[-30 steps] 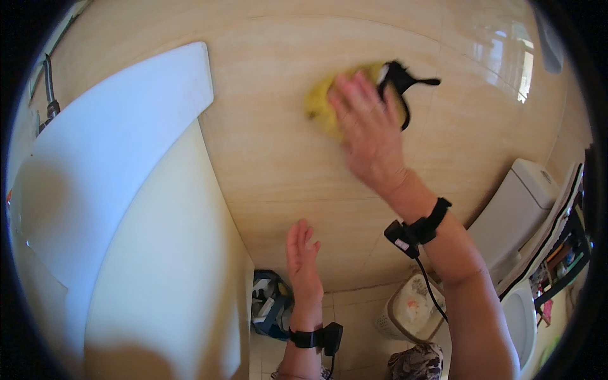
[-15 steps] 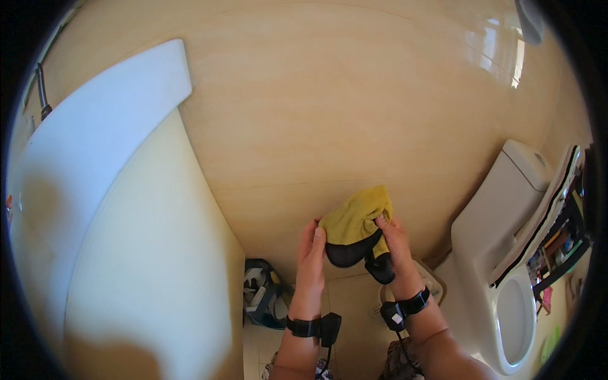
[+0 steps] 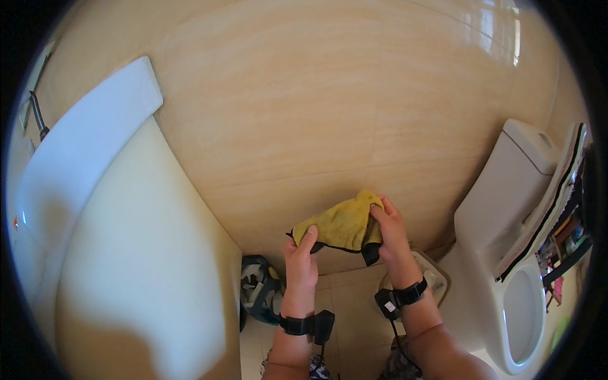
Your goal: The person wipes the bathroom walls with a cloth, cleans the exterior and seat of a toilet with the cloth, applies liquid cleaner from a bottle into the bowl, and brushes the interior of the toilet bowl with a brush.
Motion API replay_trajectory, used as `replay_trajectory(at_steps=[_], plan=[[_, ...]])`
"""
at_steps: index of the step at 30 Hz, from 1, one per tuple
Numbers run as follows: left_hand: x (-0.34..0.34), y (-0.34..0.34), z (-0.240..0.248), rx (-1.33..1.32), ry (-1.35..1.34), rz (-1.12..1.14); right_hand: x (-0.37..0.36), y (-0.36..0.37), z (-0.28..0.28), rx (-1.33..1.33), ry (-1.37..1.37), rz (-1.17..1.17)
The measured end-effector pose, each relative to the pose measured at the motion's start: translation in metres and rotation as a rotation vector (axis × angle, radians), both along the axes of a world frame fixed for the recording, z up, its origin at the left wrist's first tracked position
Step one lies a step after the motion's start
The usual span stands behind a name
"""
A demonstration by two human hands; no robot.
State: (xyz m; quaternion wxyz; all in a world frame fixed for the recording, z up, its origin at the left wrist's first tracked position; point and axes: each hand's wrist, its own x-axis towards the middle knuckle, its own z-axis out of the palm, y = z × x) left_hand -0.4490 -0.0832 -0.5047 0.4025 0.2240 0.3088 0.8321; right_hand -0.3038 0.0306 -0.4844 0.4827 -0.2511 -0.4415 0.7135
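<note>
Between my two hands a yellow cloth [image 3: 342, 225] with black edging is held up, folded and slightly creased. My left hand [image 3: 301, 261] pinches its left corner, thumb lying on top. At the other end my right hand [image 3: 391, 231] grips the bunched upper right part between thumb and fingers. A black flap of the cloth hangs down beside the right hand. Each wrist wears a black strap with a small box, the left strap [image 3: 307, 325] and the right strap [image 3: 402, 297], with a cable running down from each.
A white bathtub [image 3: 145, 253] fills the left side. To the right stands a white toilet [image 3: 484, 253] with its lid raised. A dark patterned bin or bag [image 3: 259, 291] sits by the tub, and a pale bin [image 3: 437, 278] by the toilet. Beige tiled wall [image 3: 285, 114] rises ahead.
The cloth has been stretched wider and flatter, its left corner drawn down and left by my left hand. The black flap under it shows less. The view has shifted slightly.
</note>
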Motion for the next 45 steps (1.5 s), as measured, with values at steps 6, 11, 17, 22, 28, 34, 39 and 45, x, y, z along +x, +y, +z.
replay_trajectory(at_steps=[6, 11, 17, 22, 28, 34, 39, 45], plan=[[0.006, 0.012, -0.001, -0.140, 0.354, 0.292, 0.014, -0.001, 0.010, 0.043, 0.180, 0.065], [0.026, 0.006, 0.009, -0.224, 1.003, 0.180, 0.028, -0.005, 0.015, 0.534, -0.222, 0.129], [0.033, 0.006, 0.024, -0.698, 1.221, 0.077, 0.057, 0.002, 0.040, 1.124, -0.868, -0.432], [0.062, 0.027, 0.025, -0.085, 0.300, -0.135, 0.030, -0.015, 0.028, 0.628, -0.360, -0.084], [0.037, 0.056, 0.135, -0.103, 0.215, 0.313, 0.057, -0.019, 0.051, 0.746, 0.037, -0.066], [0.003, 0.101, 0.271, 0.237, 1.479, 1.169, 0.067, -0.001, 0.051, 0.725, -0.076, -0.386], [0.058, 0.164, 0.266, 0.134, 2.161, 1.475, 0.060, 0.015, 0.031, 0.864, -0.212, -0.488], [0.043, 0.150, 0.282, 0.367, 2.464, 1.256, 0.069, 0.031, 0.016, 0.899, -0.316, -0.595]])
